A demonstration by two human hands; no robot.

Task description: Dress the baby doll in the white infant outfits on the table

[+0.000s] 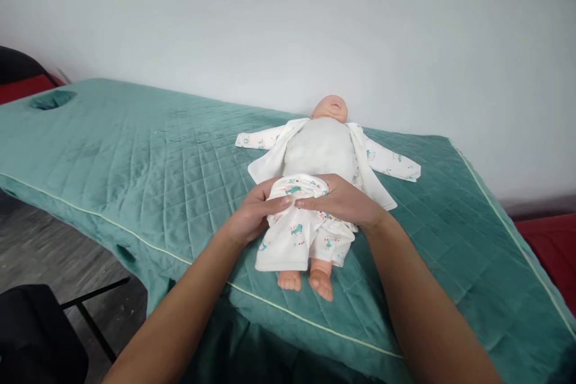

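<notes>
A baby doll point(320, 147) lies on its back with its head toward the wall and its bare feet toward me. White printed pants point(294, 234) cover its legs, the waist bunched up. My left hand point(256, 210) grips the waistband from the left, thumb on top. From the other side my right hand point(344, 198) grips the same waistband, its thumb almost meeting the left one. The doll's white printed jacket point(391, 159) is spread open, sleeves out to both sides. Fingers under the fabric are partly hidden.
A green quilted cover point(180, 174) lies over the long table, which has a face hole point(53, 99) at its far left. A white wall point(288, 30) rises behind. A red chair point(551, 246) stands at right, a black chair point(40, 336) at lower left.
</notes>
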